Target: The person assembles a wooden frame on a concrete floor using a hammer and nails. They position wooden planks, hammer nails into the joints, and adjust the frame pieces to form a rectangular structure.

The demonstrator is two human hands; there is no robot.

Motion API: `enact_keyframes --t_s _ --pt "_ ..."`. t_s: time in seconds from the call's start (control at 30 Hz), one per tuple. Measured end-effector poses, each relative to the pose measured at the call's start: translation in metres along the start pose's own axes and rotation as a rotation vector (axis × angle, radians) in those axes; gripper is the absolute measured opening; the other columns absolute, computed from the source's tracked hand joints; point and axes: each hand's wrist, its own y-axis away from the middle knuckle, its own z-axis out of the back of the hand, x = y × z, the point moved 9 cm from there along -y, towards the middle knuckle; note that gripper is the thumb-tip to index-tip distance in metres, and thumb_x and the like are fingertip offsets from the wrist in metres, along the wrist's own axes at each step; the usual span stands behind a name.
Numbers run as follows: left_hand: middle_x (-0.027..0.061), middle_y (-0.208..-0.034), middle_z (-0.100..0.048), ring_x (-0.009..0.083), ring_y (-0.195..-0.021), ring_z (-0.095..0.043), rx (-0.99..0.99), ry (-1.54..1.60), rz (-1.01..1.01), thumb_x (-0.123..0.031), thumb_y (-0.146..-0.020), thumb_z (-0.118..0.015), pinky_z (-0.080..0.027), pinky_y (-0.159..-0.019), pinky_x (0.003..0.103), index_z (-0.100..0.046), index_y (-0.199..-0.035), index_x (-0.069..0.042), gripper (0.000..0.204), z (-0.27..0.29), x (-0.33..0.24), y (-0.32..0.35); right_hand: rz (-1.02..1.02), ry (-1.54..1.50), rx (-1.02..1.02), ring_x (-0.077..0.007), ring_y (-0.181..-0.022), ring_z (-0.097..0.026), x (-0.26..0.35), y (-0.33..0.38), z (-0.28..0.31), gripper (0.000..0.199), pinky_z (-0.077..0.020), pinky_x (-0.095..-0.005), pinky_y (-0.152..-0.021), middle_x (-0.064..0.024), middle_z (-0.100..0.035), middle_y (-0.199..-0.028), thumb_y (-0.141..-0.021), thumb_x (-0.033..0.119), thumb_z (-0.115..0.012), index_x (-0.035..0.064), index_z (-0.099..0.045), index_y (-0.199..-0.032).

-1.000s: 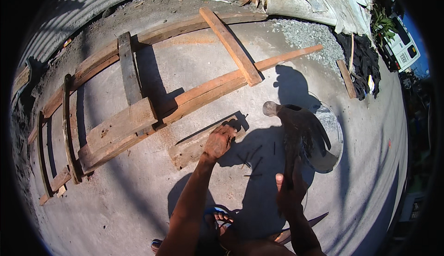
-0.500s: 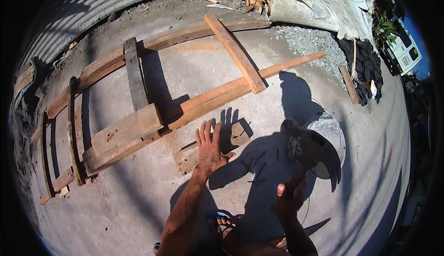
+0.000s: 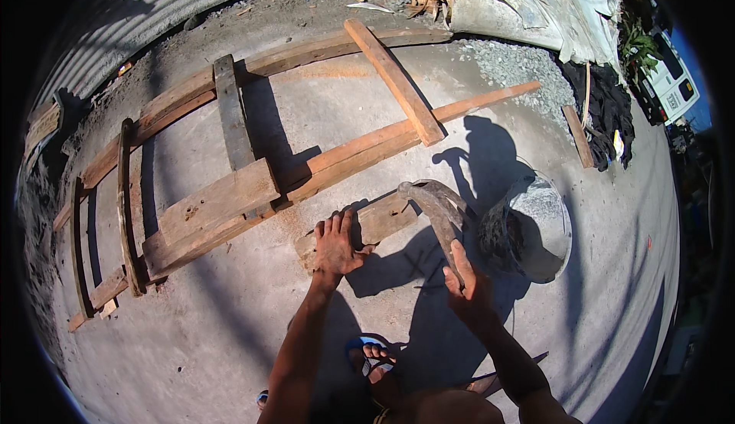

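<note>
A short, worn wooden board (image 3: 379, 221) lies on the concrete in front of me. My left hand (image 3: 337, 248) bears down on its left part, with the fingers bent over the far edge and the thumb on the near side. In my right hand (image 3: 468, 294) is a claw hammer (image 3: 438, 203), held by the handle. Its head hovers over or rests on the board's right end; which of these I cannot tell. Several loose nails (image 3: 419, 262) lie in my shadow, close to the hammer.
Left and beyond lies a ladder-like timber frame (image 3: 329, 170) with crosspieces. A cement-stained bucket (image 3: 557, 233) stands at the right. Gravel (image 3: 517, 68), dark cloth (image 3: 605, 110) and a wood offcut (image 3: 578, 137) are farther off. My sandalled foot (image 3: 375, 355) is at the bottom.
My left hand has come down from above onto the board and its fingers have closed. The hammer has swung down and left from in front of the bucket to the board's right end.
</note>
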Motion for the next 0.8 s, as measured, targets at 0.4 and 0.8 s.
enact_keyframes --t_s 0.4,0.8 --pt "0.0190 -0.132 -0.050 0.0370 -0.123 -0.046 -0.333 -0.026 -0.163 -0.042 -0.083 -0.071 -0.028 -0.109 0.056 -0.044 -0.144 -0.004 0.076 0.019 -0.046 0.019 -0.109 -0.085 -0.408 -0.0201 -0.071 -0.062 -0.020 0.050 0.069 0.072 -0.0490 -0.0324 -0.066 -0.0125 -0.068 -0.090 -0.087 0.020 -0.071 0.0003 -0.038 -0.148" --pt "0.0151 -0.130 -0.055 0.0303 -0.119 -0.053 -0.021 0.180 -0.427 -0.007 -0.082 -0.060 -0.044 -0.103 0.040 -0.058 -0.129 -0.006 0.048 -0.099 -0.080 0.019 -0.814 -0.265 -0.115 -0.0126 -0.080 -0.060 -0.138 0.234 0.010 0.059 -0.0506 -0.0272 -0.074 -0.0061 -0.065 -0.097 -0.080 0.003 -0.068 -0.0001 -0.052 -0.137"
